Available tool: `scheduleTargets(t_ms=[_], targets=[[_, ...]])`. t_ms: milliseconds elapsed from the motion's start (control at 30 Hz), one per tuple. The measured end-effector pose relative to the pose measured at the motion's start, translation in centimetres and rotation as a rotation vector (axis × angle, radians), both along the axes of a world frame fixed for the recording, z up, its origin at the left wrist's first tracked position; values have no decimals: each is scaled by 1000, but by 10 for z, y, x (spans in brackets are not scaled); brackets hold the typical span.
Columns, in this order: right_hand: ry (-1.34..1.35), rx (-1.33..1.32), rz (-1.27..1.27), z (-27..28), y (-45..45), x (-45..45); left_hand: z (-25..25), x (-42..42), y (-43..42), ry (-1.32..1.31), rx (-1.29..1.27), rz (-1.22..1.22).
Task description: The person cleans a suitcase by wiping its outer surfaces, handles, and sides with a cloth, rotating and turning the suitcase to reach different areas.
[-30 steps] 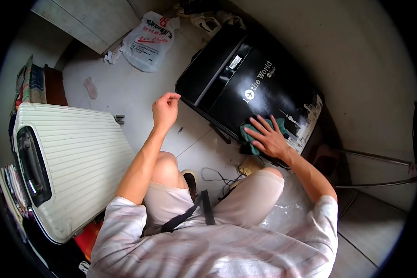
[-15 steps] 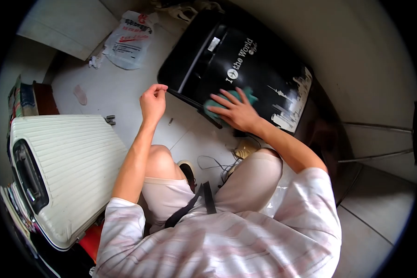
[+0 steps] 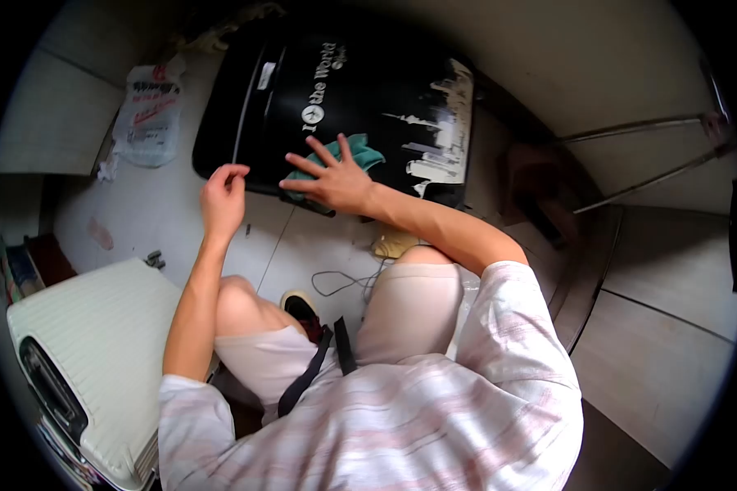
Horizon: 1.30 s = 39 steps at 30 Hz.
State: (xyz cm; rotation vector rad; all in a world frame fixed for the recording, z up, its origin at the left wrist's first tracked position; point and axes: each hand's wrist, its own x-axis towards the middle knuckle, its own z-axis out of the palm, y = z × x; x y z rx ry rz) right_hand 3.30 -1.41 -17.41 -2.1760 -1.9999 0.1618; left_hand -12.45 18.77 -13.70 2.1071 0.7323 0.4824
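Observation:
A black suitcase (image 3: 278,106) with white lettering and a skyline print lies on the floor ahead of me. My right hand (image 3: 340,182) is spread flat over a green cloth (image 3: 367,155), pressing it against the suitcase's printed face near the front edge. Part of the cloth is hidden beneath the palm. At the suitcase's near left edge, my left hand (image 3: 223,200) is closed in a pinch, its fingertips at the rim.
A white ribbed suitcase (image 3: 98,352) stands to my left. A printed plastic bag (image 3: 149,114) lies on the floor at the back left. A thin cable (image 3: 336,282) curls near my shoe (image 3: 300,309). Metal bars (image 3: 639,127) jut out at the right.
The view has swung, so the black suitcase appears further left and more upright. My right hand and the cloth have shifted on its face, toward the lettering. My left hand stays at the edge.

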Motion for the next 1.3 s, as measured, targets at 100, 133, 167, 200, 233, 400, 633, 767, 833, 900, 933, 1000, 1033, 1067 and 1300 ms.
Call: scheduleTargets(t_ms=[100, 133, 167, 200, 233, 400, 633, 767, 833, 900, 933, 1000, 1033, 1067, 1300], targets=[[-47, 39, 6, -1, -40, 12, 6, -4, -6, 43, 6, -48], [-4, 11, -56, 3, -64, 18, 7, -5, -5, 43, 36, -59], [41, -16, -114, 7, -92, 22, 8, -8, -4, 45, 67, -67], [29, -56, -191, 14, -123, 31, 7, -12, -3, 52, 46, -71], [17, -97, -269, 21, -150, 39, 7, -15, -1, 51, 44, -81], [160, 136, -627, 15, -214, 21, 11, -1, -9, 111, -137, -139], [241, 309, -898, -2, -175, 58, 54, 56, -57, 282, -250, -516], [108, 343, -837, -18, -144, 142, 39, 75, -108, 212, 94, -748], [38, 386, -788, -32, -128, 190, 36, 85, -136, 219, 153, -821], [-67, 461, -793, -46, -110, 241, 34, 91, -157, 236, 167, -840], [-61, 469, -782, -44, -103, 262, 32, 94, -164, 240, 173, -828], [73, 502, -788, -36, -99, 291, 25, 93, -174, 239, 265, -785], [70, 508, -779, -34, -95, 299, 21, 92, -175, 235, 271, -776], [115, 497, -821, -33, -94, 304, 19, 91, -176, 231, 284, -763], [-5, 497, -754, -55, -164, 211, 6, 88, -184, 163, 277, -683]])
